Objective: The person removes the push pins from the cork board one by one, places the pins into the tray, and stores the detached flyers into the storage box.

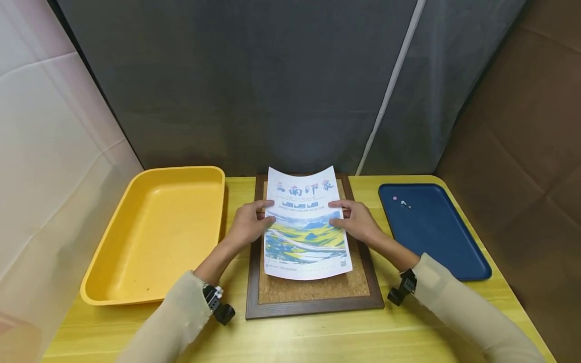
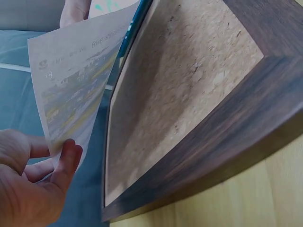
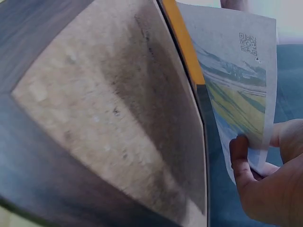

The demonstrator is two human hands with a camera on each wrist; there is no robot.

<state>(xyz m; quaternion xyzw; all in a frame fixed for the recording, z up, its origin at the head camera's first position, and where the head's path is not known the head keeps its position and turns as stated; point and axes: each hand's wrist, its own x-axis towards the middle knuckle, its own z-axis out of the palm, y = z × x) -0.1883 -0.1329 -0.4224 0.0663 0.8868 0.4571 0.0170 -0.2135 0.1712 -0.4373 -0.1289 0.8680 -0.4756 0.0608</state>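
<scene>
A printed paper poster [image 1: 305,237], with a landscape picture and large characters, is held over a cork board [image 1: 313,292] in a dark wooden frame. My left hand [image 1: 249,222] pinches its left edge between thumb and fingers. On the opposite edge my right hand [image 1: 357,220] pinches it the same way. The sheet bows between the hands, its top edge dipping in the middle. In the left wrist view the poster [image 2: 78,78] stands off the cork, which bears a shadow. The right wrist view shows a QR code in a corner of the poster [image 3: 236,90].
A yellow tray [image 1: 221,201] stands on the wooden table [image 1: 313,338] to the left. The blue tray [image 1: 436,242] on the right carries several small pins [image 1: 403,203] near its far left corner. A grey curtain [image 1: 272,91] hangs behind the table.
</scene>
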